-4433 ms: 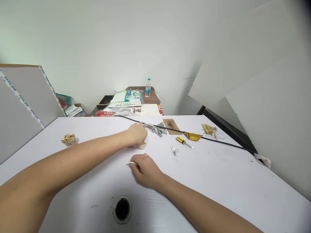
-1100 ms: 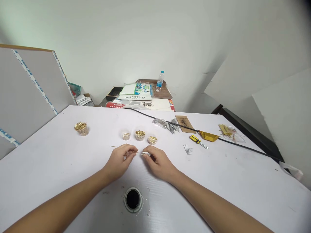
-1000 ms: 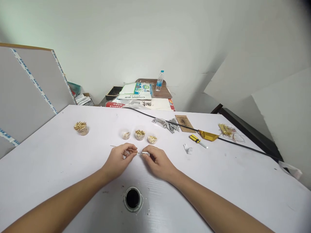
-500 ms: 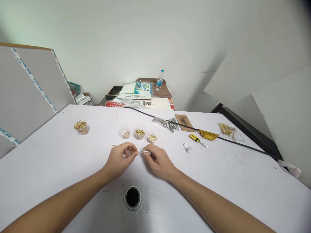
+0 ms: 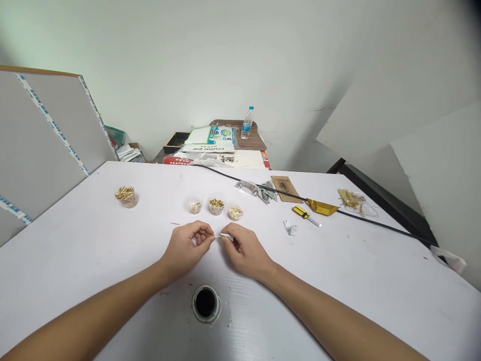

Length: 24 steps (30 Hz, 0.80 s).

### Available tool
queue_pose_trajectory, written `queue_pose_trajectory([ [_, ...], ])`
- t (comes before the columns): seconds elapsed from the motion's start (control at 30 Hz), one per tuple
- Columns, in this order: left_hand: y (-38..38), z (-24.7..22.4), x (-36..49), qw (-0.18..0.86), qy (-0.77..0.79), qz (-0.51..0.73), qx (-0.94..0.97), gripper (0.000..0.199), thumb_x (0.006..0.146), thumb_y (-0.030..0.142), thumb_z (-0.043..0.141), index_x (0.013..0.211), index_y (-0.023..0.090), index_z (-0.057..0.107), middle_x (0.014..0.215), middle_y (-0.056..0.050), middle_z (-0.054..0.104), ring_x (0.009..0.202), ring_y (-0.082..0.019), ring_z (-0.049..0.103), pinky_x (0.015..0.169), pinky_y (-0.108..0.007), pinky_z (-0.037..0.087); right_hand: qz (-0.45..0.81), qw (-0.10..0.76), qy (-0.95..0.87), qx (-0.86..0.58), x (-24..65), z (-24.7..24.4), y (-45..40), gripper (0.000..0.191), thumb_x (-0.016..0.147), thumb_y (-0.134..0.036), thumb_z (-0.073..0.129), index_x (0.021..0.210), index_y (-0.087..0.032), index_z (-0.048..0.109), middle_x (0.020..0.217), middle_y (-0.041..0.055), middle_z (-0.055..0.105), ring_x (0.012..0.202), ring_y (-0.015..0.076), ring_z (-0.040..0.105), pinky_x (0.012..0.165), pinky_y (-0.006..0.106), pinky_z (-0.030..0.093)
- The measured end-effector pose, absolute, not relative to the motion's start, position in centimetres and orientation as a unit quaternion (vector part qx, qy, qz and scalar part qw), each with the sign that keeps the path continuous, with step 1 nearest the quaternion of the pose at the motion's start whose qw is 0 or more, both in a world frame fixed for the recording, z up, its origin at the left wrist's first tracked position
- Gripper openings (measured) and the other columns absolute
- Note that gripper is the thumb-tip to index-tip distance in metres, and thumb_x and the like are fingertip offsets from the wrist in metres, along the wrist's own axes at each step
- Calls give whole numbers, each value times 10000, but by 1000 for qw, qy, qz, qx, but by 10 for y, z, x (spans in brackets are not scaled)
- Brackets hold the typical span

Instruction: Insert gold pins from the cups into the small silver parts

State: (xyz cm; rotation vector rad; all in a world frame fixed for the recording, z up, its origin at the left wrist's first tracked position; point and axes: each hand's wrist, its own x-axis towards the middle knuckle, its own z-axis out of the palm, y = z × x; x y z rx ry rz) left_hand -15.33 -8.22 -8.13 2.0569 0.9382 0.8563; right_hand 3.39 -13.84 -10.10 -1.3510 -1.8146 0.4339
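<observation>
My left hand (image 5: pixel 188 248) is closed in a pinch on one end of a thin gold-coloured pin (image 5: pixel 218 236). Opposite it, my right hand (image 5: pixel 248 253) pinches the pin's other end, with a small white piece (image 5: pixel 227 235) showing between its thumb and fingers. How pin and white piece meet is hidden by the fingertips. A thin brownish rod (image 5: pixel 175 223) shows just beyond the left hand. Past my hands stand three small clear cups of brass-coloured pieces: the left cup (image 5: pixel 195 208), the middle cup (image 5: pixel 216 207) and the right cup (image 5: pixel 235 214).
Farther left is a heaped cup of brass pins (image 5: pixel 127 197). A black-rimmed hole (image 5: pixel 206 304) lies near me in the white table. On the right are a yellow screwdriver (image 5: pixel 306 215), crumpled paper (image 5: pixel 290 228), gold foil (image 5: pixel 322 207) and a black cable (image 5: pixel 376 222).
Both hands stay almost in place, still pinching the pin. Slightly more of the pin shows between the fingertips. The view has shifted very little.
</observation>
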Motion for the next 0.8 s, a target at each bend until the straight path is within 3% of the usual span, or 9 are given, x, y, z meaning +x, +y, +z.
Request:
queue_pose_trajectory([
  [0.4,-81,-76,-158,308,341,305,834,54,840,186,627,837,196,680,712,24,651,646,-108,575,627,-215,464,110,379,-782,-482,36,-103,-138,145,921,-157,406,800,-200,472,754,46,575,712,186,503,667,314,390],
  [0.6,-79,-77,-161,303,319,292,849,69,846,173,620,858,198,682,734,23,662,664,-105,585,642,-213,470,144,369,-774,-494,35,-103,-138,156,926,-158,408,784,-207,454,737,30,556,684,173,502,643,297,383],
  [0.8,-81,-76,-158,377,353,301,801,75,834,240,648,853,182,691,729,3,667,671,-124,603,629,-231,484,133,402,-756,-499,31,-102,-141,133,924,-150,430,823,-199,502,752,36,580,692,176,519,647,301,390],
])
